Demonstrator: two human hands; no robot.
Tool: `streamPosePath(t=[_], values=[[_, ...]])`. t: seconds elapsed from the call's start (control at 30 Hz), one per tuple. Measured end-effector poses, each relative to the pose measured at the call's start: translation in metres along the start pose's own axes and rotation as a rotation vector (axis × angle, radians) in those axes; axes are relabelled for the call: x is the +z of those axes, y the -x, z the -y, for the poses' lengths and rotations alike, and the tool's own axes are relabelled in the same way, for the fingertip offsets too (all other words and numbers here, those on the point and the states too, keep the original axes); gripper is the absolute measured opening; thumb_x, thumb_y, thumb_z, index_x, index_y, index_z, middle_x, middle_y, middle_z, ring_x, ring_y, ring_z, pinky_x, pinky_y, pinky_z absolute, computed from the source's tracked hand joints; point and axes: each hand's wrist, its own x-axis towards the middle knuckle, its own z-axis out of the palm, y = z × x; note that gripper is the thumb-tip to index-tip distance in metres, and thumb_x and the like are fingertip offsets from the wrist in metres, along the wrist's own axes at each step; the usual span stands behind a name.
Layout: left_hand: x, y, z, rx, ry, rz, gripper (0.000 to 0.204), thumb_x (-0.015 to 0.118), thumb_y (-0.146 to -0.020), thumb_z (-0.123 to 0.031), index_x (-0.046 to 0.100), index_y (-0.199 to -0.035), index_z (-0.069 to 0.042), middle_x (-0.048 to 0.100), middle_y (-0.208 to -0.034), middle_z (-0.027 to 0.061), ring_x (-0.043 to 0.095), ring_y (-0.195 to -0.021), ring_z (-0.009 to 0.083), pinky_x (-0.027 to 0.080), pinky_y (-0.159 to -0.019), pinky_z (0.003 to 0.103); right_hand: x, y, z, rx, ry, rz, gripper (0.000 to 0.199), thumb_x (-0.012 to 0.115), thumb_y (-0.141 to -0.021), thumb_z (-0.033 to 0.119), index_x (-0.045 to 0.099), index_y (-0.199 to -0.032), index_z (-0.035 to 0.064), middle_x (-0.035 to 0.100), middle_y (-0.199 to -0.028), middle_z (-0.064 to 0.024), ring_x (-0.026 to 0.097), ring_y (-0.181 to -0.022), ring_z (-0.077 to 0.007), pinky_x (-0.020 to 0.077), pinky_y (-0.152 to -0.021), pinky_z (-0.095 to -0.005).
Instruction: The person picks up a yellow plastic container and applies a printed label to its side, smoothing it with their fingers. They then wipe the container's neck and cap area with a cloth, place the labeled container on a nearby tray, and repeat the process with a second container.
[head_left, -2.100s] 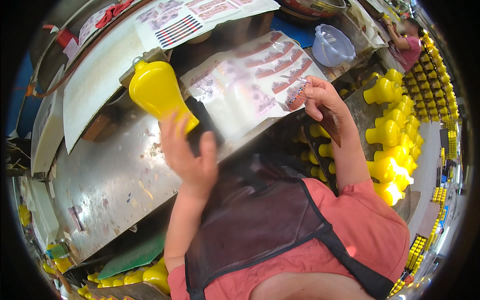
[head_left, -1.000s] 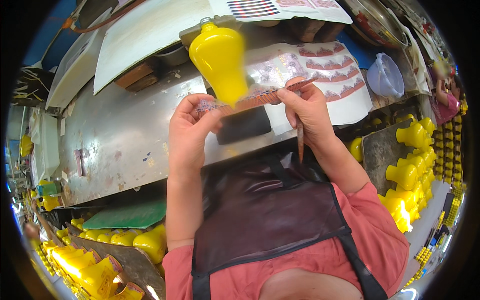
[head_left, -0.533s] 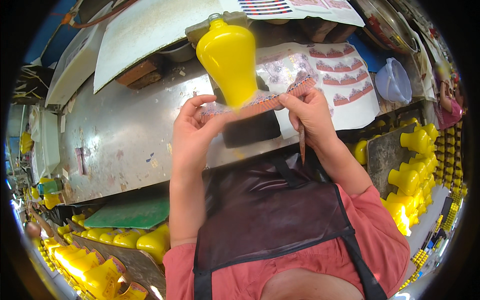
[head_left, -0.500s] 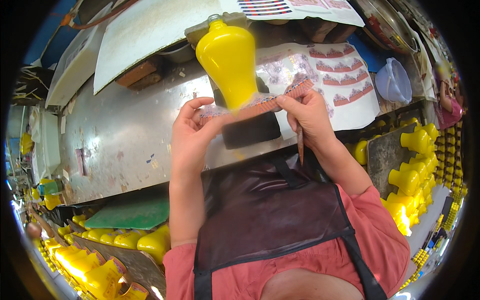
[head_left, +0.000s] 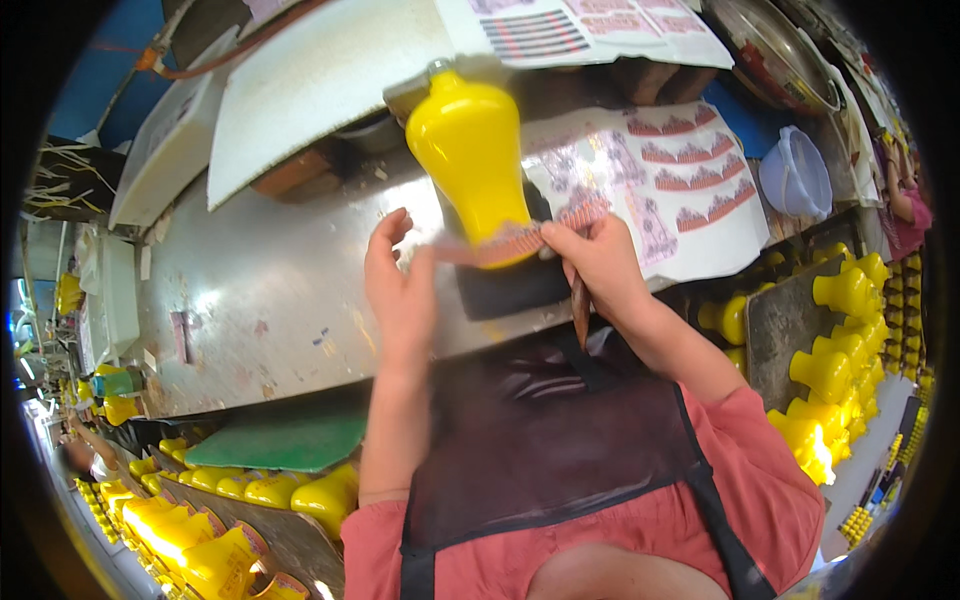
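Note:
A glossy yellow vase [head_left: 465, 150] lies on its side, its narrow neck pointing away from me and its base toward me. Across the base end runs a pink patterned decal strip [head_left: 512, 243], which seems to lie against the yellow surface. My right hand [head_left: 610, 265] pinches the strip right of the vase, its end sticking out past the fingers. A brown pointed flat tool [head_left: 581, 312] hangs from the same hand. Left of the vase, my left hand [head_left: 400, 285] is slightly blurred, with fingers and thumb apart; the strip's blurred left end reaches its thumb.
Under the vase is a dark support [head_left: 515, 288] on the metal table [head_left: 270, 300]. Decal sheets [head_left: 700, 235] lie to the right, near a pale blue bucket [head_left: 795, 172]. A white board [head_left: 300, 100] rises behind. Yellow vases [head_left: 825, 375] crowd both sides below the table.
The strip has come down onto the vase's base end. My left hand's fingers have moved away from its left end, while my right hand still pinches it. The whole view has shifted slightly.

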Motion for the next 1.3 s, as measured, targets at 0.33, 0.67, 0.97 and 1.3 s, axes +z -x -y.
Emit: streamPosePath(t=[0.33,0.67,0.97,1.3], values=[[0.045,0.008,-0.013,0.231,0.042,0.141,0.076,0.065,-0.094,-0.032,0.034,-0.154,0.004,0.054,-0.139,0.0262,0.050,-0.127,0.0415,0.034,-0.110,0.050,-0.010,-0.020,-0.007,-0.158,0.164,-0.054,0.021,0.075,-0.089,0.013,0.065,-0.100,-0.0017,0.067,-0.079,-0.0054,0.061,-0.062,-0.0100,0.0482,-0.058,-0.0264],[0.041,0.007,-0.012,0.268,0.001,0.218,0.072,0.058,-0.098,-0.032,0.032,-0.155,0.004,0.054,-0.140,0.0256,0.049,-0.127,0.0421,0.033,-0.109,0.051,-0.010,-0.041,0.040,-0.256,0.487,0.247,0.075,0.076,-0.084,0.021,0.047,-0.150,-0.0004,0.071,-0.083,-0.0153,0.062,-0.060,-0.0120,0.0509,-0.061,-0.0271],[0.039,0.003,-0.006,0.212,0.104,0.271,0.061,0.057,-0.094,-0.024,0.044,-0.148,0.001,0.053,-0.140,0.0249,0.048,-0.128,0.0439,0.031,-0.113,0.051,-0.002,-0.030,0.056,-0.210,0.622,0.279,0.094,0.082,-0.079,0.025,0.035,-0.157,0.0011,0.069,-0.076,-0.0198,0.069,-0.061,-0.0221,0.0527,-0.064,-0.0317],[0.034,0.009,-0.015,0.244,-0.008,0.230,0.072,0.058,-0.101,-0.027,0.029,-0.158,0.005,0.049,-0.149,0.0198,0.050,-0.135,0.0299,0.037,-0.114,0.039,-0.010,-0.034,0.036,-0.233,0.542,0.323,0.096,0.080,-0.082,0.021,0.030,-0.162,0.0076,0.064,-0.076,-0.0101,0.053,-0.054,-0.0100,0.0466,-0.056,-0.0287]])
